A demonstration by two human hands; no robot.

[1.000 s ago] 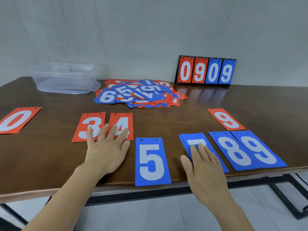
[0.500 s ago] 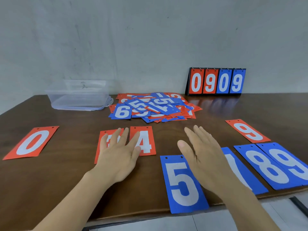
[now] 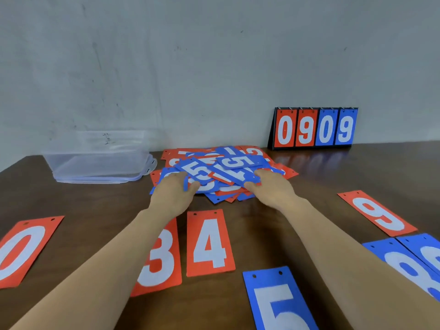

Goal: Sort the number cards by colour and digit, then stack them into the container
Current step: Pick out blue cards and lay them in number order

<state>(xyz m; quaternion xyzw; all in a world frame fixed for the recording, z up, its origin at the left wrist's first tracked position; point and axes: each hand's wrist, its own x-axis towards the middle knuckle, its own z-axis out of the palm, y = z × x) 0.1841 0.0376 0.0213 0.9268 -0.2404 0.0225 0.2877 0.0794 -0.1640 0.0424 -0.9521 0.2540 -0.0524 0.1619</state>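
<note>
Broadly, a dark wooden table [image 3: 316,177] runs back to a scuffed grey wall [image 3: 214,67]. Far left of the pile of number cards [image 3: 228,166], and nearer the viewer, a red 0 card [image 3: 21,248] lies flat, cut by the picture edge. Just left of the pile, by the wall, stands the clear container [image 3: 100,158].

The left hand [image 3: 171,194] grips the pile's near-left edge, a blue card pinched between thumb and fingers. The right hand [image 3: 271,189] grips the near-right edge, fingers curled in among the cards. On the viewer's side of the pile lie a red 3 card [image 3: 162,258], partly under the left forearm, and a red 4 card [image 3: 208,244] beside it. A blue 5 card [image 3: 278,303] lies nearer again.

Right of the pile, against the wall, a scoreboard [image 3: 314,127] reads 0909. Bare wood spreads from the pile to a red 9 card [image 3: 376,213]. Nearer than that, a blue 8 card [image 3: 404,265] touches another blue card [image 3: 428,251].
</note>
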